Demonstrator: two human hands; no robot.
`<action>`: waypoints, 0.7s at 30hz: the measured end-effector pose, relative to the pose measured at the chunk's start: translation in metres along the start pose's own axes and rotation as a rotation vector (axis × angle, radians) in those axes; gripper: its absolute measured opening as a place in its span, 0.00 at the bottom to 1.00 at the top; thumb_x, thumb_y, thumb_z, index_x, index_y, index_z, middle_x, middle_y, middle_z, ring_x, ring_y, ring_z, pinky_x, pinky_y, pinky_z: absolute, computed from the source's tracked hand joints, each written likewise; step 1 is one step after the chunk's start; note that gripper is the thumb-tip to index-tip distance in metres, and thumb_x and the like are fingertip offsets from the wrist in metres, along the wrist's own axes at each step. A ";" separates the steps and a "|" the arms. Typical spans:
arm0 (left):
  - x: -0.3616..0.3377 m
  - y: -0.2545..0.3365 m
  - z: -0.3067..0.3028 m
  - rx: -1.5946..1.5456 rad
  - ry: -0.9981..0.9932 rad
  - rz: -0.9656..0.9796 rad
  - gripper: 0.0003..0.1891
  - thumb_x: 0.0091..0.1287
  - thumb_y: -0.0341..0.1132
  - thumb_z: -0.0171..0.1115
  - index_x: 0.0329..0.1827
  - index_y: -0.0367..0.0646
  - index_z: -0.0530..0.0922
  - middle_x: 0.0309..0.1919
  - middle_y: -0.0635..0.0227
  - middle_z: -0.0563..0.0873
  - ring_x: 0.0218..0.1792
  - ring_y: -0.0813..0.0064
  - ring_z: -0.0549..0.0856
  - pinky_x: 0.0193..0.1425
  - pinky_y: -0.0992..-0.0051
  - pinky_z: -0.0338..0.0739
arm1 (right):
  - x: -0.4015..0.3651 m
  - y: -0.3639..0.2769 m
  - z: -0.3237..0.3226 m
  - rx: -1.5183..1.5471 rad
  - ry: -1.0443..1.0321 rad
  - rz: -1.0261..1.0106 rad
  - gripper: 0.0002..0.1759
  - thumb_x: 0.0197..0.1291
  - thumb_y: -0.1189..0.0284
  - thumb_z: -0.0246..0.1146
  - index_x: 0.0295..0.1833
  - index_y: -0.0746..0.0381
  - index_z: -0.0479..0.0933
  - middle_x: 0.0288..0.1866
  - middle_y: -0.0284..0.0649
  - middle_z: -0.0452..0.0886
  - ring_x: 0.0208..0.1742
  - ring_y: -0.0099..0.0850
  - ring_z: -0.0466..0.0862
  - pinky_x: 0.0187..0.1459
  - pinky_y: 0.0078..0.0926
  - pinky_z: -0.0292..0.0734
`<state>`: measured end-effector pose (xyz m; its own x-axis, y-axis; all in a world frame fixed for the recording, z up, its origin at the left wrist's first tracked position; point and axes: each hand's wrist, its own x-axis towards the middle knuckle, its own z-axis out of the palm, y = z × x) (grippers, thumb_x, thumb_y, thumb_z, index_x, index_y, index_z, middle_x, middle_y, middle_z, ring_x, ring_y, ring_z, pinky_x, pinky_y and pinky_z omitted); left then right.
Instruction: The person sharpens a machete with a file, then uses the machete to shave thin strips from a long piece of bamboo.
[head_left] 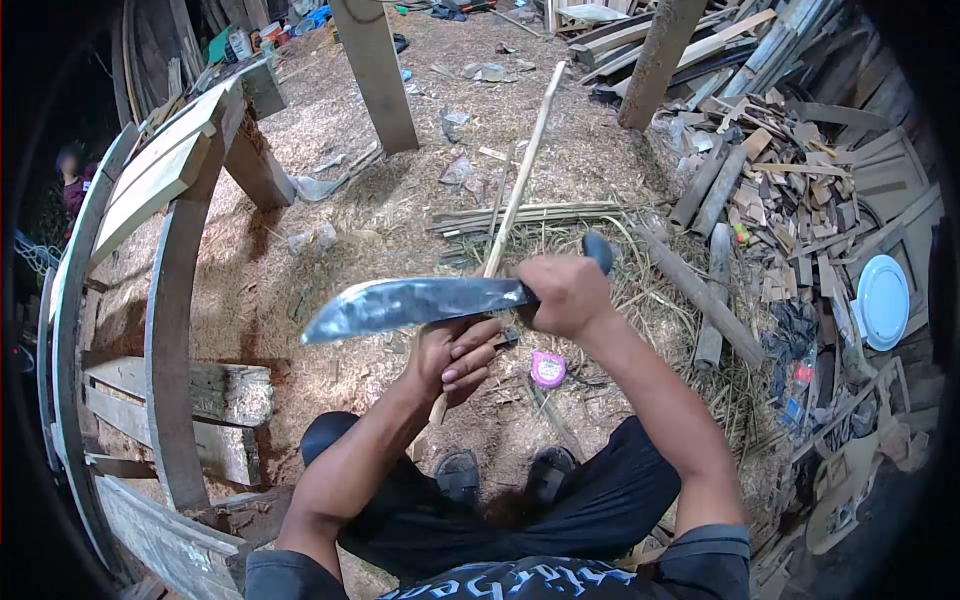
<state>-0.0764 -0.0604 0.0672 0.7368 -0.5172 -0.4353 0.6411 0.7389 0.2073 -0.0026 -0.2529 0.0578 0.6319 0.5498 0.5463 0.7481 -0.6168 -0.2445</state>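
Note:
In my right hand (566, 295) is the dark handle of a machete (410, 303), its fingers wrapped round it. The broad blade points left and lies across a long, thin wooden stick (527, 170), just above my other hand. My left hand (458, 355) is closed round the stick near its lower end, which pokes out below the fingers. From there the stick slants up and away from me. A pink tape measure (547, 369) rests on the ground below my right hand.
A curved wooden frame (175, 340) stands at the left. Two posts (380, 75) rise ahead. Bundled thin sticks (530, 217) lie on the shavings-covered ground beyond my hands. Wood scraps (775, 200), logs (700, 290) and a white round lid (882, 302) are at the right. A person (75, 185) is far left.

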 end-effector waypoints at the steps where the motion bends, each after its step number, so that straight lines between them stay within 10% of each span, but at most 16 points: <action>1: -0.004 -0.002 0.000 0.053 -0.082 0.015 0.20 0.80 0.38 0.38 0.74 0.61 0.61 0.15 0.77 0.60 0.06 0.85 0.57 0.05 0.85 0.54 | 0.004 0.013 0.001 0.017 0.071 -0.020 0.03 0.49 0.71 0.62 0.26 0.56 0.76 0.21 0.42 0.79 0.24 0.39 0.83 0.26 0.38 0.78; 5: -0.002 -0.003 0.002 0.173 -0.158 0.052 0.22 0.80 0.39 0.37 0.76 0.64 0.59 0.15 0.77 0.61 0.06 0.85 0.57 0.05 0.85 0.55 | 0.007 0.032 -0.007 -0.203 -0.097 0.295 0.02 0.50 0.71 0.62 0.30 0.56 0.79 0.23 0.40 0.83 0.23 0.38 0.85 0.28 0.36 0.81; 10: -0.003 -0.003 0.002 0.138 -0.032 0.026 0.25 0.80 0.37 0.39 0.78 0.65 0.55 0.14 0.77 0.60 0.05 0.85 0.57 0.05 0.85 0.57 | 0.005 0.017 0.000 -0.003 0.024 0.007 0.03 0.51 0.70 0.62 0.31 0.56 0.80 0.23 0.41 0.83 0.23 0.36 0.85 0.28 0.36 0.81; 12: -0.007 -0.005 0.004 0.183 -0.189 0.038 0.25 0.79 0.37 0.39 0.79 0.64 0.54 0.14 0.78 0.59 0.05 0.85 0.57 0.05 0.85 0.57 | 0.007 0.048 -0.010 -0.173 -0.034 0.348 0.02 0.50 0.71 0.62 0.30 0.55 0.79 0.23 0.40 0.83 0.23 0.36 0.85 0.28 0.36 0.81; 20: 0.005 0.002 0.001 0.149 -0.082 -0.010 0.25 0.78 0.35 0.38 0.79 0.56 0.54 0.15 0.77 0.60 0.06 0.84 0.57 0.05 0.85 0.53 | 0.003 0.039 0.006 -0.107 0.031 0.102 0.04 0.52 0.69 0.61 0.29 0.56 0.79 0.19 0.38 0.79 0.18 0.34 0.81 0.23 0.35 0.78; 21: 0.002 0.002 0.003 0.172 -0.127 -0.008 0.25 0.78 0.35 0.38 0.78 0.54 0.55 0.15 0.77 0.61 0.06 0.85 0.57 0.04 0.85 0.54 | 0.007 0.050 0.000 -0.153 -0.056 0.385 0.06 0.53 0.66 0.62 0.29 0.56 0.80 0.18 0.37 0.79 0.18 0.34 0.80 0.24 0.35 0.78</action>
<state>-0.0734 -0.0613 0.0694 0.7454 -0.5814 -0.3262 0.6666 0.6552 0.3555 0.0386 -0.2801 0.0495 0.8726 0.2898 0.3931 0.4191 -0.8576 -0.2981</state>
